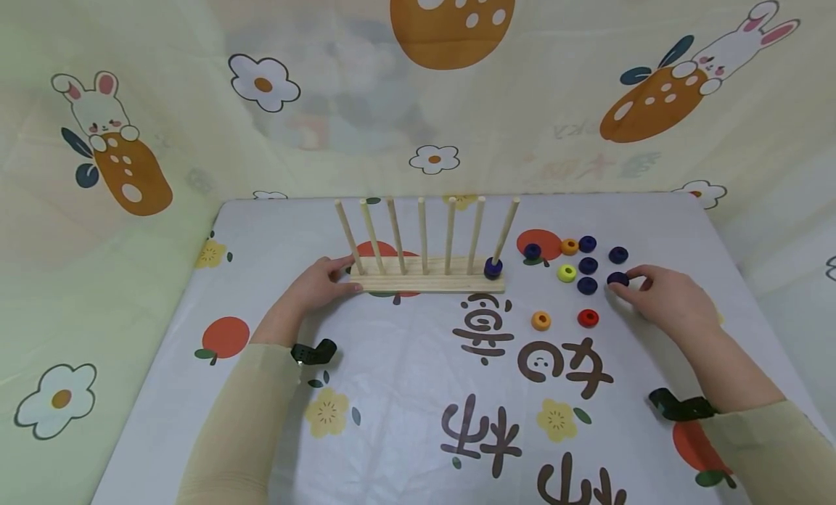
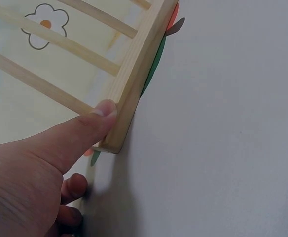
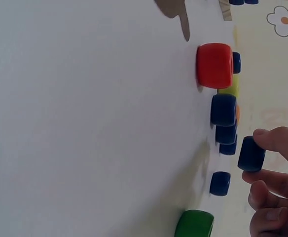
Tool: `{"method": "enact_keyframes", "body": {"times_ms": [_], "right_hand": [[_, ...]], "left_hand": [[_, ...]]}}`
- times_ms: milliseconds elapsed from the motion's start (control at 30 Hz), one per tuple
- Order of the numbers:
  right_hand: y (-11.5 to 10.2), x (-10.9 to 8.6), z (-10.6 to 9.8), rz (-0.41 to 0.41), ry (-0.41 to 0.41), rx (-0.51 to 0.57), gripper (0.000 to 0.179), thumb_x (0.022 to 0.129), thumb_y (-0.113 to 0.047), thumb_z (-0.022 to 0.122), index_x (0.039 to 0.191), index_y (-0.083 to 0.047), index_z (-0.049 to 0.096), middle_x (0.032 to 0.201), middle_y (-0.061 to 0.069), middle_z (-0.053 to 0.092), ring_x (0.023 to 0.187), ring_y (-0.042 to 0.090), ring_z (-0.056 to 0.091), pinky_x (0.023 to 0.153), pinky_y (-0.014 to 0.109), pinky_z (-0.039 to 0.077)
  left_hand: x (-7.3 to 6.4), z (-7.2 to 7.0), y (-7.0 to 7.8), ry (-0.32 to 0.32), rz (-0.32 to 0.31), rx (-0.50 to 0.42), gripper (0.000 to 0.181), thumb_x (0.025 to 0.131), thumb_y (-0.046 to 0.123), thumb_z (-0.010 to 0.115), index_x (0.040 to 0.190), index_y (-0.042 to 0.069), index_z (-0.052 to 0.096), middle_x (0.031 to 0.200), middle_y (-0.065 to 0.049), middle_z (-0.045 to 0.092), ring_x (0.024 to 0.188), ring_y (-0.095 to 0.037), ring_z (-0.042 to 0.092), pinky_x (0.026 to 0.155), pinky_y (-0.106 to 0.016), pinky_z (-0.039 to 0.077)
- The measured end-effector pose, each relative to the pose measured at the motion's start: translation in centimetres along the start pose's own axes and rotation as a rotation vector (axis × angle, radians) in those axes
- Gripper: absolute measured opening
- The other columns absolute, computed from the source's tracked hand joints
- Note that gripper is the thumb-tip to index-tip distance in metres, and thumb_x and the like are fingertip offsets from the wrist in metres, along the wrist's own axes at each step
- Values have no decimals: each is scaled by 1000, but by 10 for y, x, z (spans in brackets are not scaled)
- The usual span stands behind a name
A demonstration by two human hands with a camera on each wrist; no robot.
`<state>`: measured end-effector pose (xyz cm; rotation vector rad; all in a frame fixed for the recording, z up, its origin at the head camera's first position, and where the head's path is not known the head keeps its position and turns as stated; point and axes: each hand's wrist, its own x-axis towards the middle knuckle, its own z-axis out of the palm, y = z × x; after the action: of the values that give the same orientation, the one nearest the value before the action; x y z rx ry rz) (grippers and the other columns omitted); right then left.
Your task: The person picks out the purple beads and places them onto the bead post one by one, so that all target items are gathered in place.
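A wooden peg stand (image 1: pixel 427 282) carries several upright pegs in a row. One dark blue bead (image 1: pixel 493 268) sits at the foot of its rightmost peg. My left hand (image 1: pixel 316 286) grips the stand's left end, with the thumb (image 2: pixel 87 131) along the base and the index finger behind it. On the right, my right hand (image 1: pixel 675 302) pinches another dark blue bead (image 3: pixel 252 154) between thumb and index finger. In the right wrist view this bead appears raised above the table, its hole turned out of sight.
Loose beads lie right of the stand: several dark blue ones (image 1: pixel 588 265), a yellow-green one (image 1: pixel 567 273), two orange ones (image 1: pixel 541 321) and a red one (image 1: pixel 588 318). A green bead (image 3: pixel 196 224) shows near the right hand. A patterned cloth (image 1: pixel 392 389) covers the table.
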<state>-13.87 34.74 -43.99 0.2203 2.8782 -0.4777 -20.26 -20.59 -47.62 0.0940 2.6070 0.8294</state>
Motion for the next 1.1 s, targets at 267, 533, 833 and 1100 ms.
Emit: {"method": "enact_keyframes", "body": {"times_ms": [267, 533, 833, 1100], "right_hand": [[-15, -6, -7, -19, 12, -14, 61, 89, -49, 68, 123, 2, 59, 91, 20, 61, 76, 31, 53, 55, 33, 42], [-38, -16, -15, -49, 35, -2, 68, 90, -55, 65, 126, 2, 58, 93, 19, 61, 78, 31, 52, 54, 32, 41], [-63, -19, -23, -127, 73, 36, 70, 90, -62, 60, 126, -2, 60, 86, 12, 58, 74, 27, 49, 55, 33, 39], [-80, -19, -25, -129, 102, 54, 76, 88, -69, 56, 125, -3, 61, 89, 13, 59, 75, 27, 50, 55, 34, 39]], "left_hand": [[0, 1, 0, 1, -3, -5, 76, 87, 43, 75, 153, 28, 40, 108, -12, 45, 100, -28, 44, 80, -41, 36], [0, 1, 1, 3, -5, 2, 76, 87, 43, 74, 153, 28, 39, 108, -12, 46, 101, -28, 44, 81, -41, 37], [-1, -1, 1, 3, 5, 13, 76, 88, 42, 74, 154, 26, 39, 106, -13, 45, 98, -28, 43, 79, -40, 36], [1, -1, -1, 0, 9, 12, 77, 88, 43, 74, 154, 26, 38, 106, -13, 45, 98, -28, 43, 80, -41, 36]]}}
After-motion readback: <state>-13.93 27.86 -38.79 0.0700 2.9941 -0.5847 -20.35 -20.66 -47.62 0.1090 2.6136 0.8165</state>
